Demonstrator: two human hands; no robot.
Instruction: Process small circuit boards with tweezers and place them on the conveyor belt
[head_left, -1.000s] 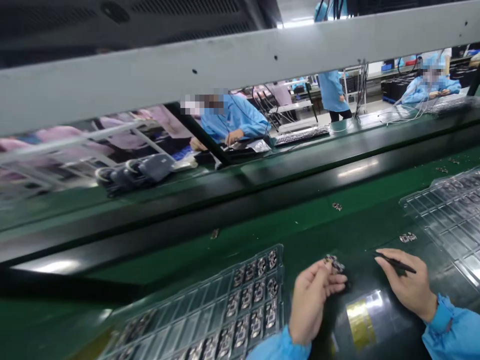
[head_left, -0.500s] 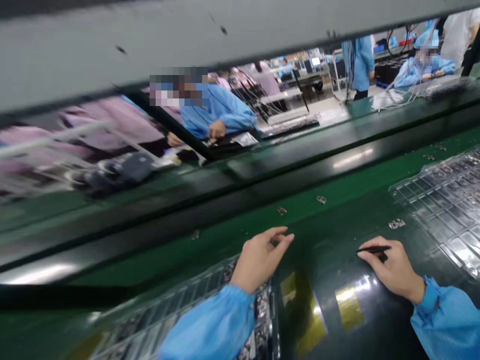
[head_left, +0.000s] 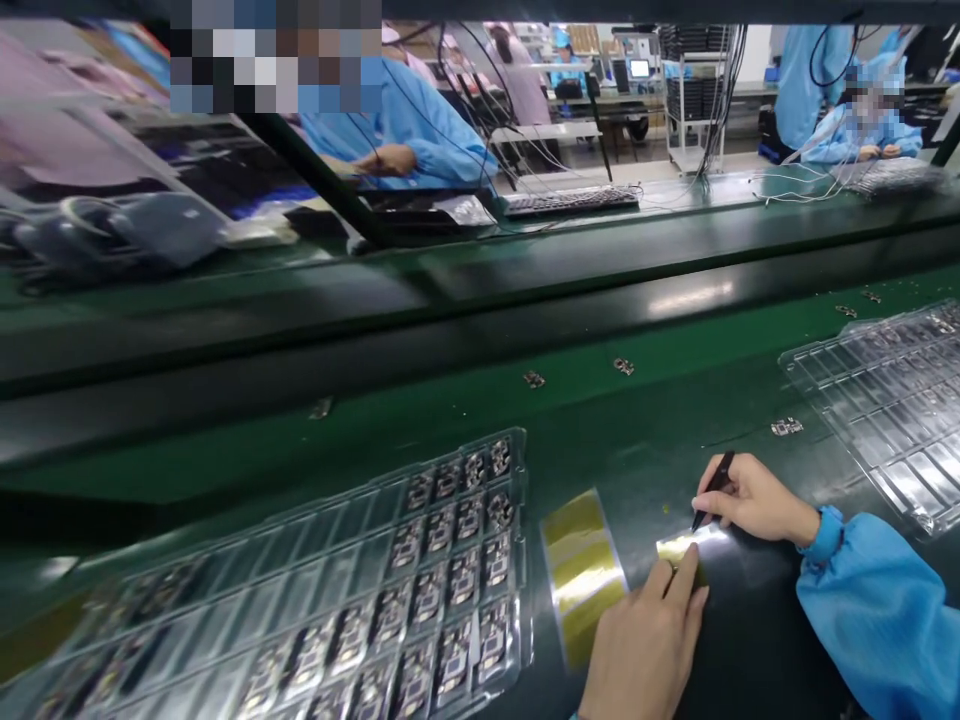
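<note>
My right hand [head_left: 754, 498] grips black tweezers [head_left: 715, 485], their tip pointing down at a small yellow tape strip [head_left: 679, 548] on the dark mat. My left hand [head_left: 646, 645] rests beside it with the forefinger stretched onto that strip, holding nothing. A wider sheet of yellow tape strips [head_left: 581, 570] lies just left of the hand. A clear blister tray [head_left: 360, 600] with several small circuit parts sits at the lower left.
A second clear tray [head_left: 892, 405] lies at the right. Loose small parts [head_left: 786, 427] [head_left: 534, 379] [head_left: 622, 366] dot the green bench. A dark conveyor rail [head_left: 480, 310] runs across behind. Other workers in blue coats sit beyond it.
My left hand has dropped the small part at the bench's far edge and come back down to the yellow strip. My right hand has tipped the tweezers toward the strip. The view has lowered.
</note>
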